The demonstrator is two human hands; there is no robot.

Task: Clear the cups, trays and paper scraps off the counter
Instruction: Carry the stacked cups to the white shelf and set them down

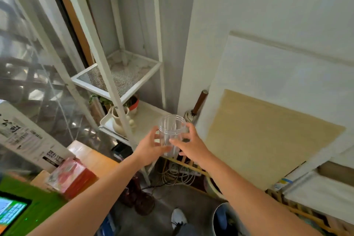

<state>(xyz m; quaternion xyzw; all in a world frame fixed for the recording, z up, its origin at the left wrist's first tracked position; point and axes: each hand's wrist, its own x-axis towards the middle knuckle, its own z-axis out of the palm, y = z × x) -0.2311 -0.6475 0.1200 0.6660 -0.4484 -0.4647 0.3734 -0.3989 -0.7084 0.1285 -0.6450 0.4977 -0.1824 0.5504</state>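
Up close, the fingertips (173, 141) of the right hand (191, 144) press against the near side of a clear, ribbed plastic cup (171, 132), with the thumb hooked over its right side just below the rim, while the left hand (148, 150) cups the opposite wall, its thumb and fingers curled around the lower half. Both hands grip the one cup between them, held upright in the air with its open mouth facing up; it looks empty, and the hands and shelf behind show straight through it. Both bare forearms stretch in from the bottom of the view. Just behind the cup stands a white metal shelving unit (118, 74): its mesh middle shelf is bare, and its lower solid shelf carries a cream ceramic pitcher (116, 120) beside a red-and-white pot (134, 105) with green leaves spilling from it. To the right, a large white board (287, 67) leans on the wall with a tan sheet (264, 140) in front of it, and a dark brown wooden handle (200, 101) pokes up between the board and the shelf. Below the hands, white cables (178, 176) lie tangled on the floor. At lower left sit an orange-red carton (74, 178), a white printed box (28, 138) and a green surface with a lit screen (11, 212). A dark round bin (222, 218) stands near the bottom edge beside a white shoe (178, 216); what the bin holds is too dim to tell.
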